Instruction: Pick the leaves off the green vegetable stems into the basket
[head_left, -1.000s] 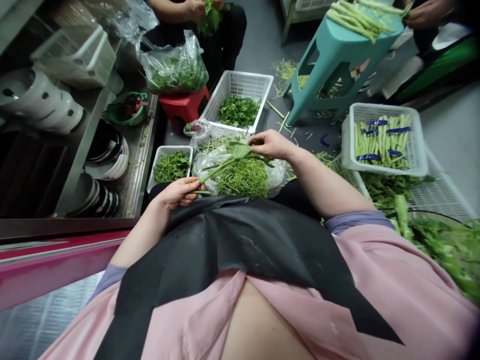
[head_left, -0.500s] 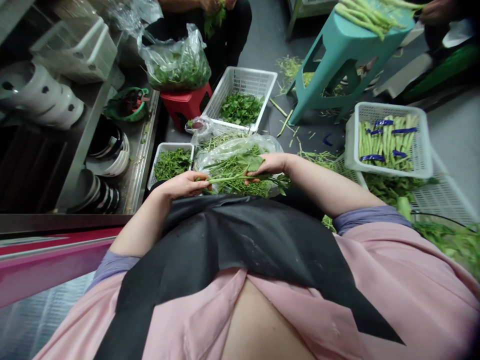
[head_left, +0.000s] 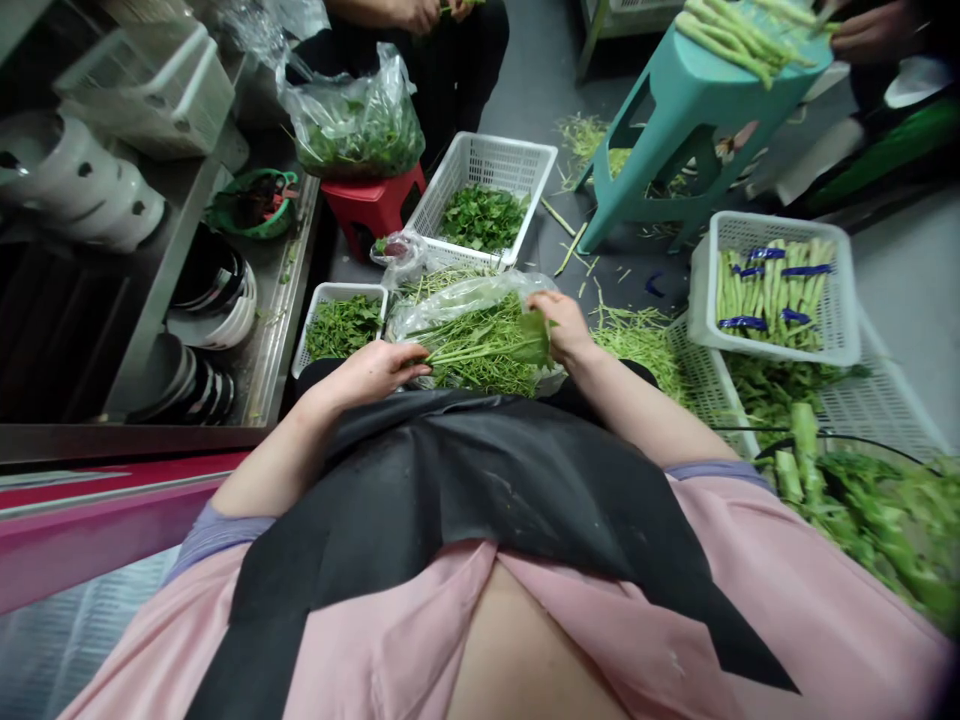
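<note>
My left hand (head_left: 382,370) is closed, pinching the cut ends of a few long green stems (head_left: 472,352) between thumb and fingertips. At the other end of these leafy greens, my right hand (head_left: 562,325) has its fingers curled against a broad leaf (head_left: 532,340). Below both hands lies a transparent plastic bag (head_left: 420,312) heaped with loose thin stems (head_left: 487,378). Just beyond my left hand stands a small white basket (head_left: 301,350) of leafy sprigs. A larger white basket (head_left: 517,150) with picked leaves is farther ahead.
A bagged bundle of greens (head_left: 360,140) rests on a red stool (head_left: 375,205). Right of centre stands a teal stool (head_left: 675,100) with pale stalks, a co-worker's hand (head_left: 874,35) beside it. A white basket (head_left: 780,345) holds bound stalks. Metal shelving (head_left: 169,300) borders the left.
My right hand has shifted right and slightly away from me, toward the leafy end of the stems. My left hand has moved very little and keeps its pinch.
</note>
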